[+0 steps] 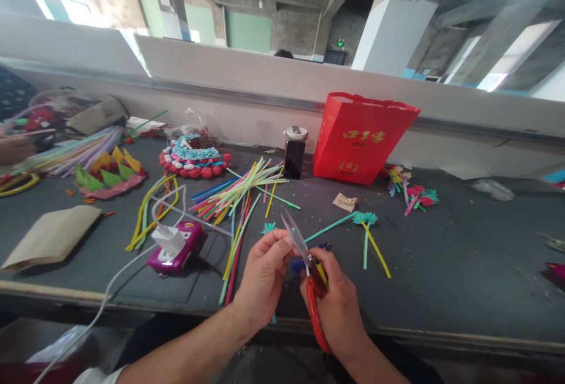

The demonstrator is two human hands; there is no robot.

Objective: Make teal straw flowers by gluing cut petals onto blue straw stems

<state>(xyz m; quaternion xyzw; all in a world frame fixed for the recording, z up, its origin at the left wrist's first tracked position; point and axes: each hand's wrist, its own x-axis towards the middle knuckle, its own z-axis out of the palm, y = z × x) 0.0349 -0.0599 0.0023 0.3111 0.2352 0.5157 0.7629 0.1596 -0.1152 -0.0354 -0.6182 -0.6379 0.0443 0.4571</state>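
Note:
Red-handled scissors [314, 308] are in my right hand [338, 293], blades apart and pointing up and to the left. My left hand [266, 272] is closed in a pinch beside the blades, on a small teal piece [293, 229] between its fingertips. A teal flower head [269, 228] shows just above my left hand. Right of the scissors lies another teal flower [365, 218] with green and yellow straws. Something dark blue [298, 265] shows between my hands. A bundle of coloured straws [245, 189] lies beyond my left hand.
A purple power strip [176, 254] with a white plug and cable stands left. Behind are a dark phone [294, 158] against a cup, a red bag [364, 139] and a bead-and-flower piece [194, 157]. A brown paper [53, 237] lies left. Another person's hand [17, 149] is far left.

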